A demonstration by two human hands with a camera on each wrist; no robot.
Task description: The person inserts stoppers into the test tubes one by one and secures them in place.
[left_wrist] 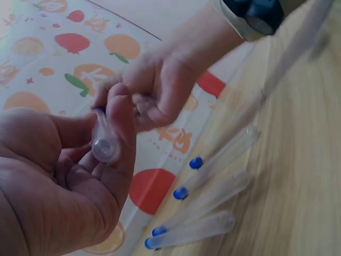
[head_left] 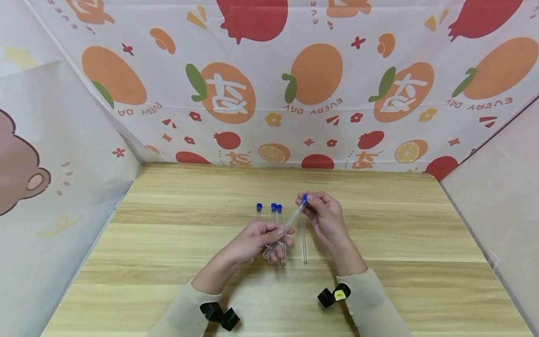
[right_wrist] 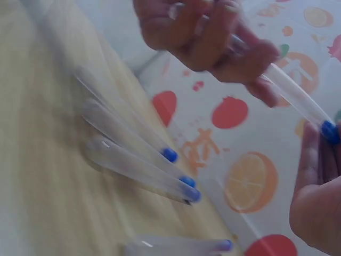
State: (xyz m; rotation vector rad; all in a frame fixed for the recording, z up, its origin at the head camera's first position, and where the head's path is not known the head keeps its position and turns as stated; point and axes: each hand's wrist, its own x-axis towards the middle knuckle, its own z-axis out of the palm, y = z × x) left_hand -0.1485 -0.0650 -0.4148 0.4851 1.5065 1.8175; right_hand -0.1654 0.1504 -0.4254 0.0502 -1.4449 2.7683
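A clear test tube (head_left: 291, 221) with a blue cap (head_left: 305, 198) slants between my two hands above the table. My left hand (head_left: 256, 239) pinches its lower part between thumb and fingers. At the upper end, my right hand (head_left: 327, 219) holds the blue cap in its fingertips. The rounded bottom of this tube (left_wrist: 104, 148) faces the left wrist camera. Several more blue-capped tubes lie on the table beneath the hands; one tube (head_left: 304, 243) is below the right hand, with its cap hidden in the head view. The left hand partly covers the others.
The wood-grain table (head_left: 168, 224) extends around the hands. A fruit-printed cloth (head_left: 261, 84) hangs along its back edge, and pale sheets (head_left: 63, 117) stand at the sides. Black wrist devices (head_left: 219, 314) sit on both sleeves.
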